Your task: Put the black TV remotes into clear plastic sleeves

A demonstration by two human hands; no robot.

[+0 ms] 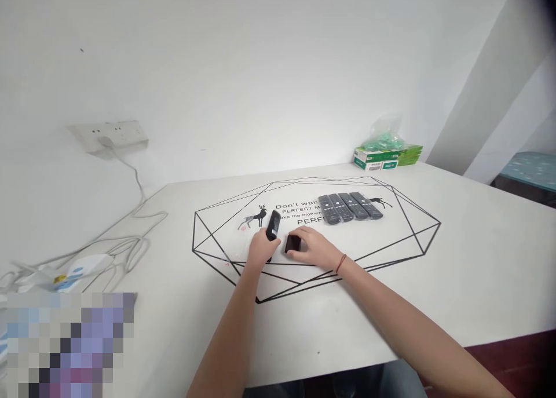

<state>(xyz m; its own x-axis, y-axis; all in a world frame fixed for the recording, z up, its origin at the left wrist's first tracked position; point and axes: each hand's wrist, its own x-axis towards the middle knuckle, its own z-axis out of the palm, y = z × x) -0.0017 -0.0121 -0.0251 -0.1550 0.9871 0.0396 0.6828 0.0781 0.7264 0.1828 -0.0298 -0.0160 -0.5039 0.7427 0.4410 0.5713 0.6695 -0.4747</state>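
On the white table [478, 270], a black remote [273, 224] is gripped by the left hand [261, 248], which is closed around its lower part. Just to the right, a small dark object [293, 244] is held between thumb and fingers of the half-curled right hand [317, 248]. Farther back, four wrapped remotes [350, 207] are laid side by side.

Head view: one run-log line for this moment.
left hand: long black remote-like object held | right hand: small dark rectangular piece gripped | beyond: four black remotes side by side on white table
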